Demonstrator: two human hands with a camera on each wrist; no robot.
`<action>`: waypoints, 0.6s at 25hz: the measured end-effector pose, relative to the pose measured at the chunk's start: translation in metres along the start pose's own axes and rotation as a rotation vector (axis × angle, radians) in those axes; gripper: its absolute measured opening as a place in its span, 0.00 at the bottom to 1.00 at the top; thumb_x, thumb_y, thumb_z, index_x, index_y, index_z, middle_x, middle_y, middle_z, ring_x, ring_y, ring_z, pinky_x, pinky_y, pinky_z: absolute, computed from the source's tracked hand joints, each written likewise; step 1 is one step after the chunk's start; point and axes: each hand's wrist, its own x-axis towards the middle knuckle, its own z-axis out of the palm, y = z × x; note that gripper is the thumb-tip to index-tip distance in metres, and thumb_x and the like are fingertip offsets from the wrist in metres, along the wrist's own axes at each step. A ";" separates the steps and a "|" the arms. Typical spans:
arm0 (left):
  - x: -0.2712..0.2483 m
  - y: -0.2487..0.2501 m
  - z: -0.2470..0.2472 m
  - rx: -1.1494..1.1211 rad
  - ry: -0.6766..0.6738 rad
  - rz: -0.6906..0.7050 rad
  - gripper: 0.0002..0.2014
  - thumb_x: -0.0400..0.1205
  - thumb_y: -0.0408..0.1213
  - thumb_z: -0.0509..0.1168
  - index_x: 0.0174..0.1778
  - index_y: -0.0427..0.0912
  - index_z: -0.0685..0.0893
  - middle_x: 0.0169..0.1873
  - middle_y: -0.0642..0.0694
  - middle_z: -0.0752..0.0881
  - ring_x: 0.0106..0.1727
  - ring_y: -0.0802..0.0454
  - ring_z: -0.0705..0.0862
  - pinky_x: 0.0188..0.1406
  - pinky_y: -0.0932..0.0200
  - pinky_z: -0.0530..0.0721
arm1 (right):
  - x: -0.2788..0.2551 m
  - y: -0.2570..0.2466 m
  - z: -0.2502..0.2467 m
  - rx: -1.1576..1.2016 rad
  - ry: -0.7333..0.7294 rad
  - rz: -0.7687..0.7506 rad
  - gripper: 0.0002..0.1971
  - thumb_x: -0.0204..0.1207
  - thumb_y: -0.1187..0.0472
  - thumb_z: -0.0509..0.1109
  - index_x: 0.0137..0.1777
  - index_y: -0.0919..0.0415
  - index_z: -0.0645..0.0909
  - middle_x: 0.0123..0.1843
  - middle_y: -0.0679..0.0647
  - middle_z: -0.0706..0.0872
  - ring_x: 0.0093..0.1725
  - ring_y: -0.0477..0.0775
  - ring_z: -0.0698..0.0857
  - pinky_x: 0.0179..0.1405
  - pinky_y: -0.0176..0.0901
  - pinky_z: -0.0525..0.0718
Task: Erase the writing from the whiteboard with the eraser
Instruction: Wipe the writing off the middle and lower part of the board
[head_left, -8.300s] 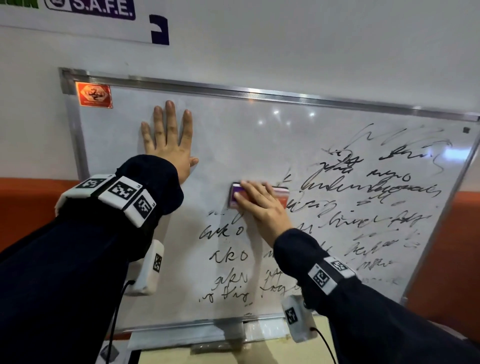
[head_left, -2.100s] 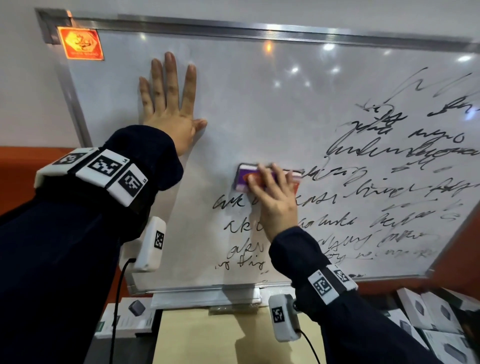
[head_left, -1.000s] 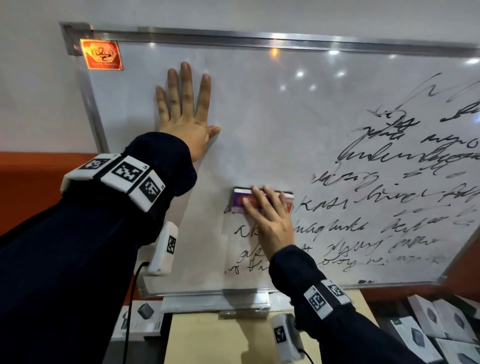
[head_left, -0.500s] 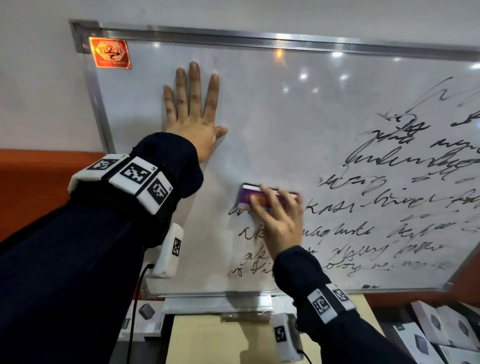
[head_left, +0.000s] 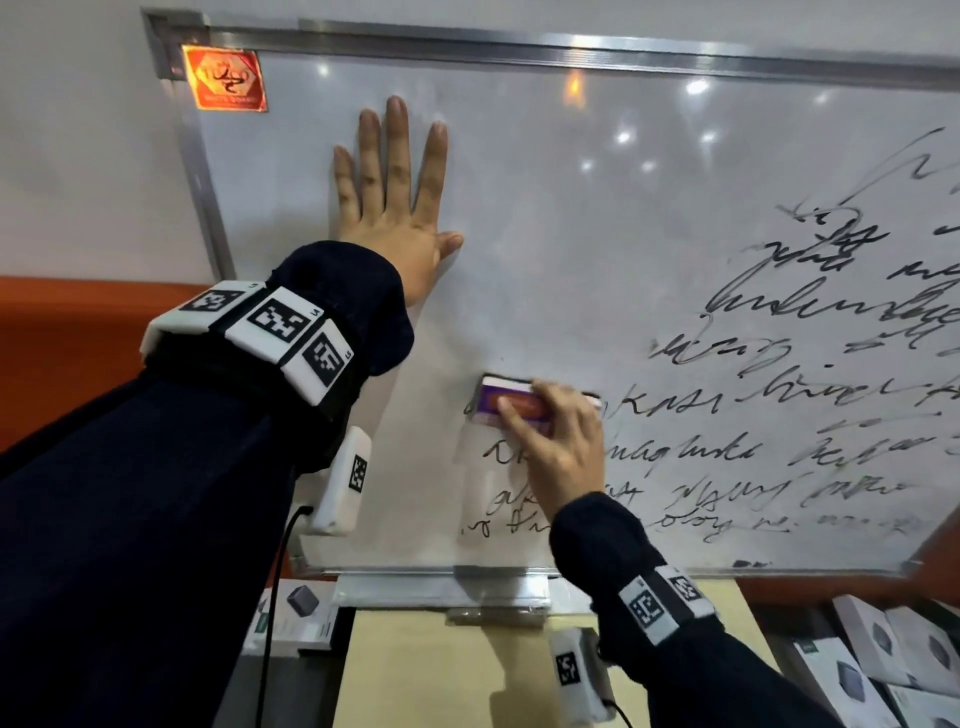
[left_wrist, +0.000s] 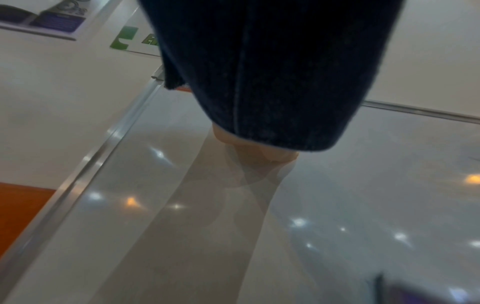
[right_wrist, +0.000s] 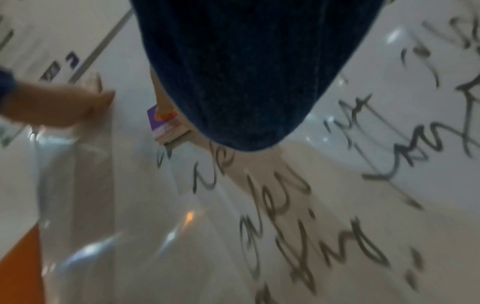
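Observation:
The whiteboard (head_left: 545, 218) hangs on the wall in a metal frame, with black scribbled writing (head_left: 810, 322) across its right half and lower middle. My right hand (head_left: 558, 441) grips a purple and orange eraser (head_left: 511, 402) and presses it flat to the board, just above the lower-left lines of writing (head_left: 511, 514). In the right wrist view the eraser (right_wrist: 166, 125) shows beside my dark sleeve, its edge on the board (right_wrist: 103, 205). My left hand (head_left: 395, 208) lies flat on the board's upper left, fingers straight and spread. The left wrist view shows only my sleeve and the heel of my left hand (left_wrist: 259, 152) on the board (left_wrist: 155, 226).
An orange sticker (head_left: 224, 78) marks the board's top left corner. A metal tray (head_left: 441, 590) runs under the bottom edge, above a beige table (head_left: 441, 670). Several white boxes (head_left: 883, 660) lie at lower right, and one box (head_left: 296, 618) at lower left. The wall is orange below.
The eraser slid a little left and back over the line beside the board's lower left; the leftmost word of that line is wiped away. My left hand stayed flat in place.

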 end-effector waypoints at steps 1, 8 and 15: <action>0.000 0.000 0.000 -0.001 0.004 0.004 0.43 0.85 0.55 0.53 0.81 0.42 0.28 0.80 0.30 0.33 0.81 0.30 0.33 0.76 0.31 0.33 | 0.007 0.009 -0.005 -0.003 0.055 0.052 0.30 0.69 0.69 0.81 0.69 0.48 0.80 0.67 0.61 0.76 0.63 0.65 0.77 0.64 0.59 0.76; 0.000 -0.002 0.001 -0.021 0.024 0.015 0.42 0.85 0.55 0.53 0.81 0.43 0.30 0.80 0.29 0.34 0.81 0.29 0.34 0.77 0.29 0.35 | 0.041 -0.008 0.012 0.090 0.059 -0.154 0.17 0.75 0.69 0.76 0.62 0.54 0.88 0.65 0.61 0.75 0.65 0.65 0.75 0.70 0.61 0.74; 0.000 0.000 0.002 -0.010 0.032 -0.002 0.42 0.84 0.54 0.54 0.82 0.43 0.31 0.81 0.29 0.36 0.81 0.29 0.36 0.77 0.30 0.36 | 0.027 0.036 -0.018 -0.010 -0.097 -0.217 0.29 0.66 0.68 0.76 0.67 0.47 0.81 0.67 0.60 0.73 0.67 0.64 0.72 0.74 0.68 0.69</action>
